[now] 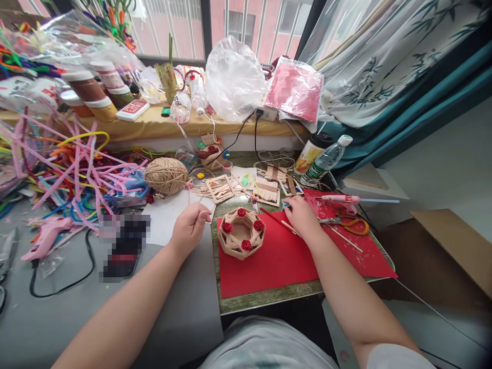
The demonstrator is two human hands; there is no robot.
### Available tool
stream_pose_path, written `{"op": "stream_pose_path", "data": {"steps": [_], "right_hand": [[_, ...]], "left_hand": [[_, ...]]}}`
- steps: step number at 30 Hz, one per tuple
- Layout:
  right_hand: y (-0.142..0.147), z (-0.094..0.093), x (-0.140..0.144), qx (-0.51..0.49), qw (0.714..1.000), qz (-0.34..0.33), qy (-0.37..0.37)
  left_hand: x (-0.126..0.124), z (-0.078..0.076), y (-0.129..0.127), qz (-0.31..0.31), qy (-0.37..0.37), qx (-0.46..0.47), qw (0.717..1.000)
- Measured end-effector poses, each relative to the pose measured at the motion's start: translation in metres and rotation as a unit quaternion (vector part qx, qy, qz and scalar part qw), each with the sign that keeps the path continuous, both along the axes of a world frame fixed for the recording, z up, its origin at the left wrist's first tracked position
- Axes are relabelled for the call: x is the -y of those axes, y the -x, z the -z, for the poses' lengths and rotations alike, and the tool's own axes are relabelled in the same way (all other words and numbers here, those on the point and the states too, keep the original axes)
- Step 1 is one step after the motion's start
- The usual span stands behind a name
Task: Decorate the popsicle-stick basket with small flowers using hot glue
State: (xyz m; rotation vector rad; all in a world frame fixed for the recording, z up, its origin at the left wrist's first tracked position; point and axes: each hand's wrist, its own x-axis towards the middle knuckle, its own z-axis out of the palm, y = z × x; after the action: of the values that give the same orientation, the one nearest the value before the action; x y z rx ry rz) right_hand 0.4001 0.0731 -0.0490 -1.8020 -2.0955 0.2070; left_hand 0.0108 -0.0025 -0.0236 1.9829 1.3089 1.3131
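A twine-wrapped octagonal box (241, 250) with several red roses on its rim stands on a red sheet (277, 271). Left of it, my left hand (191, 227) is closed above the table, its fingers curled inward; whatever it may hold is hidden. My right hand (302, 216) reaches over the sheet's back edge, fingers drawn together at a small blue piece (285, 204) too small to name. Close by that hand lie a thin wooden stick (290, 228) and a red pencil-like stick (271, 214). Orange-handled scissors (355, 225) rest to its right.
A pink glue gun (342, 201) lies at the right, another glue gun (49, 233) at the left. Behind are a twine ball (166, 176), craft-stick pieces (267, 190) and a water bottle (325, 161). Pink pipe cleaners (90, 164) and a phone (125, 248) lie left.
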Motion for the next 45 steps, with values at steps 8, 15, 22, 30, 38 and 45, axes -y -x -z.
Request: {"op": "stream_pose_path", "data": {"steps": [8, 15, 22, 30, 38, 45], "right_hand": [[0.002, -0.032, 0.027, -0.09, 0.981, -0.005, -0.17], [0.015, -0.057, 0.031, -0.094, 0.965, -0.039, -0.242], [0.007, -0.046, 0.021, -0.171, 0.925, -0.001, -0.338], [0.012, -0.052, 0.022, -0.377, 0.867, 0.05, -0.322], [0.046, -0.085, 0.051, -0.443, 0.877, -0.08, -0.172], [0.073, -0.127, 0.074, -0.414, 0.874, -0.196, -0.16]], "left_hand": [[-0.001, -0.002, -0.004, 0.08, -0.004, -0.081, 0.993], [-0.001, -0.003, -0.011, 0.104, 0.01, -0.119, 0.987], [-0.001, -0.006, -0.011, 0.141, 0.028, -0.128, 0.981], [-0.003, -0.003, -0.01, 0.141, 0.036, -0.129, 0.981], [-0.003, -0.004, -0.002, 0.062, -0.112, -0.081, 0.988], [0.0, -0.08, -0.036, 0.033, -0.186, -0.104, 0.977]]}}
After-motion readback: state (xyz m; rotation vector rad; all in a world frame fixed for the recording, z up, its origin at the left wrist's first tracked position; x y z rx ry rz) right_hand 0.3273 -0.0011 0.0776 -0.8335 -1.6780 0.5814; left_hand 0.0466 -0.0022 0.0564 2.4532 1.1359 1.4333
